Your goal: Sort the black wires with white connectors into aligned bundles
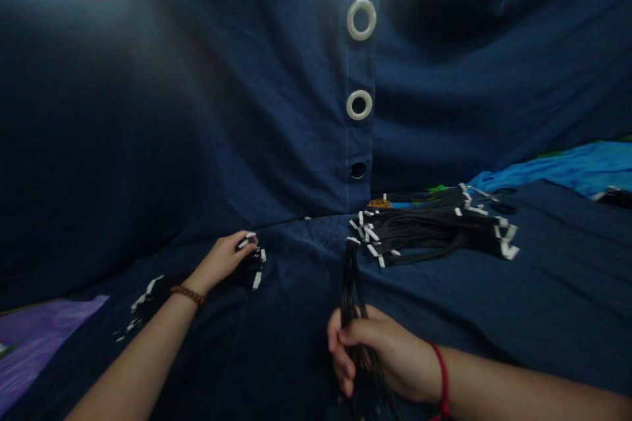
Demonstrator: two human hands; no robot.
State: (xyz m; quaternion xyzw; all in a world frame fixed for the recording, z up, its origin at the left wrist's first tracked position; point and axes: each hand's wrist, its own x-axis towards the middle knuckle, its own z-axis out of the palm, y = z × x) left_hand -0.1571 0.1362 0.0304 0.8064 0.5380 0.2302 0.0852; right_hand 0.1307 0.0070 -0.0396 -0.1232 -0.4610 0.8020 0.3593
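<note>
left hand (221,262) holds 1 black cord bundle (253,270) | right hand (380,355) holds 1 | 1 pile (434,227) lying

I read light dim, soft, diffuse | pale haze toward top-left corner of the navy cloth (148,145) | deep shadow in its upper-right folds | black cords (355,316) lose detail | wide-lens bending at frame edges
</note>
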